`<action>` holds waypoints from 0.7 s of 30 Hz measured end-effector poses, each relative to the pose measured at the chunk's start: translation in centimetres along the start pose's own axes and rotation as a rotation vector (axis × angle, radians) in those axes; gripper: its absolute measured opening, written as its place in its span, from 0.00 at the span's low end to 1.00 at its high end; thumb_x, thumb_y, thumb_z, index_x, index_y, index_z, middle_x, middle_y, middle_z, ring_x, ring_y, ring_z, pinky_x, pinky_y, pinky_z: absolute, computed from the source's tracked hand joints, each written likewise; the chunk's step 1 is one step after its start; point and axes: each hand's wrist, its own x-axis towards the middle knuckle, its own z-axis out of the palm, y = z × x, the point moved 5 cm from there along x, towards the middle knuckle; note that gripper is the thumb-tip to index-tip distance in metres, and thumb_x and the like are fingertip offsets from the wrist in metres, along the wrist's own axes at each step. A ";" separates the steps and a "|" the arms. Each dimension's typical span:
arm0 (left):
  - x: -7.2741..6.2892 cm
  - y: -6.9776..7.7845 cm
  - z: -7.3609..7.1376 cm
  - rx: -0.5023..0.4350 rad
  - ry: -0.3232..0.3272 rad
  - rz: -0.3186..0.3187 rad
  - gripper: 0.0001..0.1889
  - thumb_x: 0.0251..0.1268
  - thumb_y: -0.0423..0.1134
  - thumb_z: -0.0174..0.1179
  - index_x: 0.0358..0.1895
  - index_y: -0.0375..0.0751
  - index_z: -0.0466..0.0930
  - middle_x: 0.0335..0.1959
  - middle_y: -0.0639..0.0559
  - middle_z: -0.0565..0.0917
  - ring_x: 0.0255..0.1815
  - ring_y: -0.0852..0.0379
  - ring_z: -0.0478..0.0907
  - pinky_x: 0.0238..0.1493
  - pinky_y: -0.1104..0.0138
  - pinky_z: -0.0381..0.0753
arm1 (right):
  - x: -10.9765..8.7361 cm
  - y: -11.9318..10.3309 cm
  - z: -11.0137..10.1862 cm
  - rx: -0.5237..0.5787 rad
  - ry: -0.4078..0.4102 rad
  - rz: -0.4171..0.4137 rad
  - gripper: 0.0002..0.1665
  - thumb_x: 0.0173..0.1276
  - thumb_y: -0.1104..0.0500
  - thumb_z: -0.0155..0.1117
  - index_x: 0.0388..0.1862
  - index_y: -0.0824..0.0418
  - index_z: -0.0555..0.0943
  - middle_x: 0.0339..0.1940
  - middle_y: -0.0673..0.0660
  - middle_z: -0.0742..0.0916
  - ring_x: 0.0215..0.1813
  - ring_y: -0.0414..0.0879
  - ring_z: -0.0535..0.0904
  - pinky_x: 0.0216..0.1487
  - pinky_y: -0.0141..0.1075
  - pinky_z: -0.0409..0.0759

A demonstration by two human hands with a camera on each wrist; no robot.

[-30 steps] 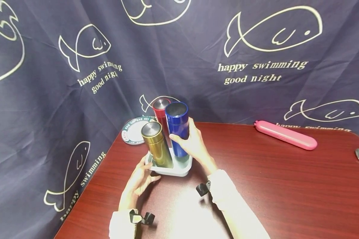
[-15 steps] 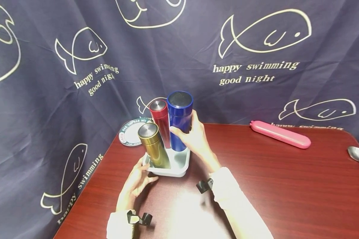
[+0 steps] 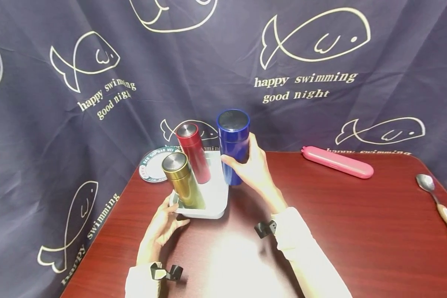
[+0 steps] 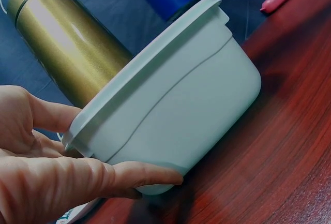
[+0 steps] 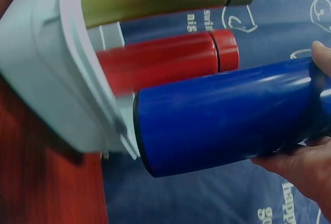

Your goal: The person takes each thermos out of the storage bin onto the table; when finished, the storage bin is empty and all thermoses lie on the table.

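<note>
My right hand (image 3: 258, 171) grips a blue thermos bottle (image 3: 234, 142), upright and raised at the right side of a pale plastic tub (image 3: 205, 213). In the right wrist view, the bottom of the blue thermos (image 5: 222, 115) is just past the tub's rim. My left hand (image 3: 161, 227) holds the tub's near-left corner. The left wrist view shows fingers at the rim of the tub (image 4: 181, 105) and the thumb along its lower wall. Inside the tub stand a gold thermos (image 3: 188, 188) and, behind it, a red thermos (image 3: 195, 155), both tilted.
A round plate (image 3: 144, 170) with a green patterned edge lies behind the tub at left. Toward the back right is a long pink case (image 3: 337, 162), with a spoon (image 3: 446, 215) at the far right. A dark fish-print cloth (image 3: 208, 74) hangs behind the table (image 3: 320, 231).
My right hand has lifted the blue thermos out of the tub and moved it right, away from the red thermos. My left hand keeps its hold on the tub. The head view has shifted slightly.
</note>
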 end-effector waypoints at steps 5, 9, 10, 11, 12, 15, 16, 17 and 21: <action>0.0 0.0 0.1 0.013 0.010 -0.011 0.30 0.75 0.28 0.31 0.77 0.39 0.34 0.77 0.37 0.46 0.77 0.41 0.42 0.64 0.27 0.42 | -0.6 1.3 -2.0 -0.023 0.032 0.036 0.42 0.55 0.50 0.76 0.64 0.60 0.67 0.51 0.61 0.84 0.53 0.55 0.81 0.57 0.50 0.77; -0.1 0.0 0.2 0.013 0.014 -0.020 0.29 0.76 0.29 0.30 0.76 0.39 0.35 0.77 0.37 0.47 0.77 0.42 0.42 0.64 0.28 0.42 | -1.2 2.3 -3.5 -0.022 0.054 0.077 0.41 0.55 0.51 0.76 0.64 0.59 0.67 0.52 0.61 0.84 0.54 0.55 0.81 0.58 0.51 0.76; -0.2 0.1 0.2 0.003 0.017 -0.023 0.29 0.75 0.29 0.31 0.76 0.40 0.36 0.77 0.38 0.46 0.77 0.42 0.42 0.65 0.28 0.41 | -1.4 2.5 -3.8 -0.025 0.058 0.087 0.41 0.55 0.51 0.76 0.64 0.59 0.67 0.53 0.61 0.84 0.54 0.55 0.80 0.58 0.52 0.76; -0.2 0.0 0.2 -0.003 0.013 -0.023 0.29 0.76 0.29 0.31 0.76 0.41 0.36 0.76 0.39 0.46 0.77 0.43 0.42 0.65 0.28 0.41 | -1.5 2.8 -4.1 -0.029 0.060 0.096 0.41 0.56 0.51 0.76 0.64 0.59 0.67 0.53 0.61 0.83 0.54 0.55 0.80 0.58 0.52 0.76; -0.3 0.0 0.1 -0.004 0.015 -0.021 0.29 0.75 0.29 0.32 0.76 0.41 0.36 0.76 0.39 0.47 0.77 0.42 0.42 0.65 0.28 0.41 | -1.7 3.1 -4.4 -0.032 0.061 0.106 0.41 0.56 0.51 0.76 0.65 0.59 0.67 0.53 0.61 0.83 0.55 0.56 0.80 0.58 0.52 0.76; -0.4 -0.1 0.1 -0.008 0.013 -0.020 0.28 0.75 0.29 0.32 0.75 0.43 0.40 0.72 0.45 0.55 0.77 0.43 0.42 0.65 0.28 0.41 | -2.2 4.0 -5.5 -0.058 0.065 0.135 0.42 0.56 0.50 0.76 0.65 0.59 0.66 0.55 0.62 0.83 0.56 0.56 0.79 0.59 0.53 0.75; -0.4 -0.1 0.1 -0.006 0.013 -0.019 0.27 0.75 0.29 0.32 0.74 0.44 0.42 0.70 0.48 0.59 0.77 0.44 0.43 0.65 0.28 0.42 | -2.3 4.3 -5.9 -0.067 0.068 0.142 0.42 0.56 0.50 0.76 0.65 0.59 0.66 0.55 0.62 0.83 0.56 0.56 0.79 0.59 0.53 0.75; -0.5 -0.1 0.1 -0.001 0.010 -0.017 0.26 0.75 0.30 0.33 0.73 0.45 0.44 0.68 0.52 0.64 0.76 0.45 0.45 0.65 0.28 0.42 | -2.5 4.7 -6.3 -0.077 0.073 0.150 0.42 0.56 0.50 0.76 0.65 0.59 0.66 0.55 0.62 0.83 0.57 0.57 0.79 0.60 0.54 0.75; -0.5 -0.3 0.2 0.014 -0.004 -0.022 0.22 0.76 0.31 0.33 0.69 0.51 0.50 0.56 0.65 0.75 0.74 0.49 0.49 0.65 0.28 0.43 | -3.6 6.0 -8.3 -0.132 0.109 0.185 0.44 0.56 0.51 0.76 0.67 0.60 0.66 0.58 0.63 0.81 0.59 0.58 0.78 0.62 0.55 0.73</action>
